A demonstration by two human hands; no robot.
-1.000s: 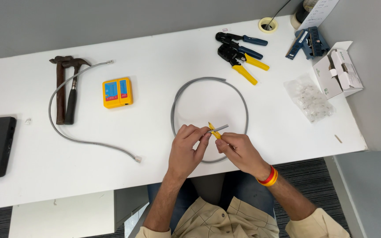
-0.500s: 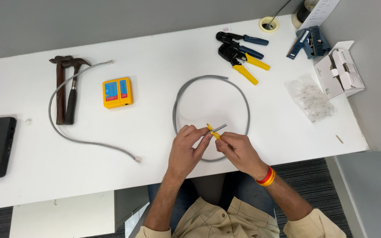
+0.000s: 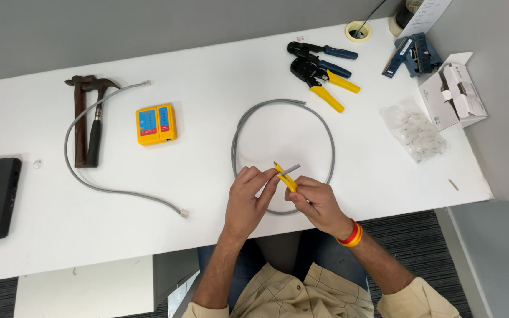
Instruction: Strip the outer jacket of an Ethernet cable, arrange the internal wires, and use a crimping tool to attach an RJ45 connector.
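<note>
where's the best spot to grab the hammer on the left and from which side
Probably the dark handle grip of the hammer, taken from above. It lies flat on the white table, head at the far end, handle running back toward the near edge. A rusty bar lies alongside on its left and the loose grey cable curves around it, so a straight-down pinch across the handle's lower half looks least obstructed.

Table [image 3: 207, 235]: cable loop [image 3: 240, 126] centre; tester [image 3: 156, 124] left of it, hammer [image 3: 95, 121] further left; crimpers [image 3: 319, 73] behind loop; connector bag [image 3: 413, 132], box [image 3: 452, 94] right
</note>
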